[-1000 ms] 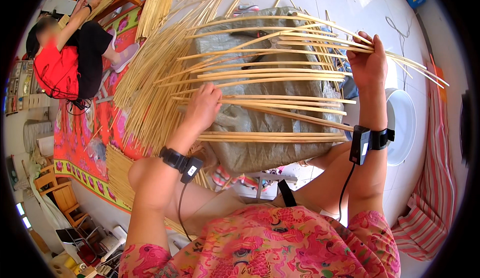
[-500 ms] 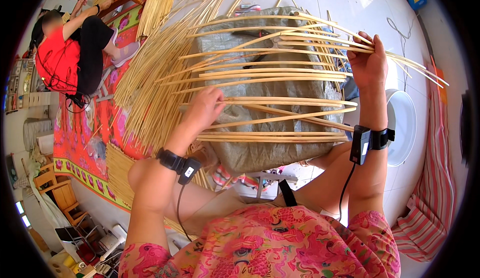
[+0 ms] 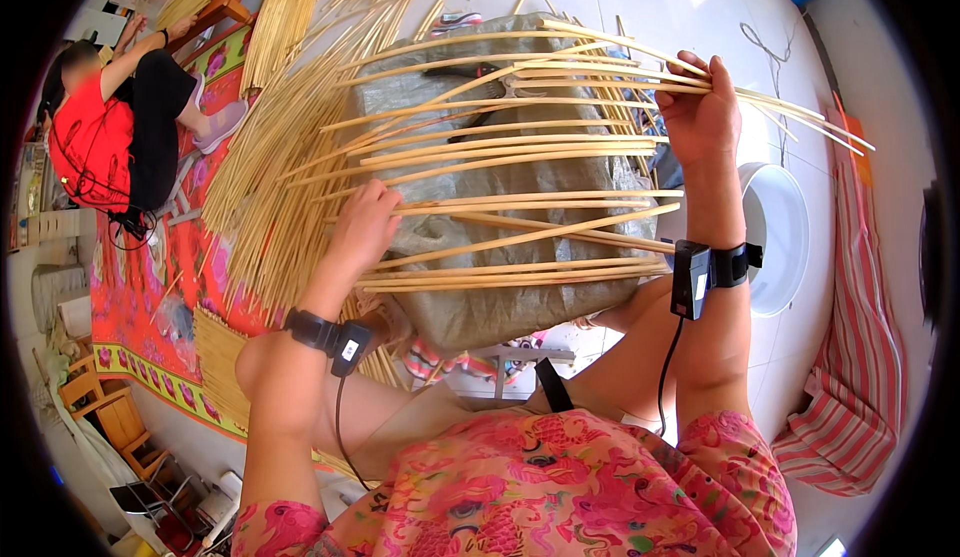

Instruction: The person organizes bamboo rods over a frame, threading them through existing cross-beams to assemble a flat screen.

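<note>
- Right hand: just off grey sheet's right edge, far end; fingers clenched on held sticks, ends jutting out right.
- Left hand: at sheet's left edge, fingers curled in at crosswise sticks lying across sheet; can't tell if gripping.
- Black-handled tool: on sheet, far part, under sticks.
- Stick pile: left of sheet.
- White tub: right of sheet.

A head-worn fisheye looks down from near above the left hand and right hand, its rim perhaps distorted
</note>
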Demonstrator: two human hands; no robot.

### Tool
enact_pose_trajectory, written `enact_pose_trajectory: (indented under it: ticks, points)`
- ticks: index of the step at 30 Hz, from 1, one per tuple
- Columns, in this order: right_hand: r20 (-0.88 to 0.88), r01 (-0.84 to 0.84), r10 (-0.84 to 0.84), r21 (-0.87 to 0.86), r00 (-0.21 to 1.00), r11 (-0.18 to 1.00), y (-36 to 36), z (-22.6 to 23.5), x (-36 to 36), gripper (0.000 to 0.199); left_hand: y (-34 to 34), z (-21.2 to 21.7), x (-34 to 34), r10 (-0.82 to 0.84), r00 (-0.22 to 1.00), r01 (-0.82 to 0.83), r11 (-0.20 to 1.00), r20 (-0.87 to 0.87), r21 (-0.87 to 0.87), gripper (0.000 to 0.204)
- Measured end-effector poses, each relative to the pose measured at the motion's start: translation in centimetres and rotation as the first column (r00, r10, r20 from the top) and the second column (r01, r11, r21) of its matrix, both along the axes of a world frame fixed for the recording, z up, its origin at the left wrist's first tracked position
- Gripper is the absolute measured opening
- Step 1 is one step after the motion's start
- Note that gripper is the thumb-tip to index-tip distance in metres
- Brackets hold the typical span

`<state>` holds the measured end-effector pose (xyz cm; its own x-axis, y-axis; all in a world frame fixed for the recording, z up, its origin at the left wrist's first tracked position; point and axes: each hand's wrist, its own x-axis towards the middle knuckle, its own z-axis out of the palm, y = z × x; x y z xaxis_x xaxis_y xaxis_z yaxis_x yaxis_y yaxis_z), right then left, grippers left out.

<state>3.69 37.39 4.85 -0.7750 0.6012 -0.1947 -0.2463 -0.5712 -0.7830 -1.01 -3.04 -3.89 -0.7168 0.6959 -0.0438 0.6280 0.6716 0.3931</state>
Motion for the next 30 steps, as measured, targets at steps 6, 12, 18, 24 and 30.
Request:
enact_pose_trajectory:
  ticks: [6,12,18,24,30]
  points:
    - [0.017,0.02,-0.02,0.012,1.0,1.0,-0.3,0.2,0.0,0.038,-0.1,0.0,0.0,-0.028,1.0,0.028,0.999,-0.001,0.03,0.017]
    - [0.048,0.039,-0.04,0.013,0.998,0.999,-0.7,0.5,0.1,0.036,0.7,1.1,0.2,-0.106,0.983,0.087,0.988,0.148,0.128,0.017]
    - [0.069,0.052,-0.053,0.014,0.996,0.999,-0.9,0.6,-0.2,0.037,1.9,2.6,0.9,-0.174,0.95,0.141,0.98,0.258,0.142,0.015]
    - [0.022,-0.018,0.018,0.01,1.0,1.0,-0.8,0.5,0.0,0.036,1.5,-0.4,1.0,-0.131,0.99,0.121,0.979,0.054,0.162,0.015]
    - [0.04,-0.008,0.007,0.034,0.999,0.999,-1.2,0.7,0.1,0.036,1.6,0.3,-0.2,-0.147,0.98,0.144,0.989,0.137,0.029,0.007]
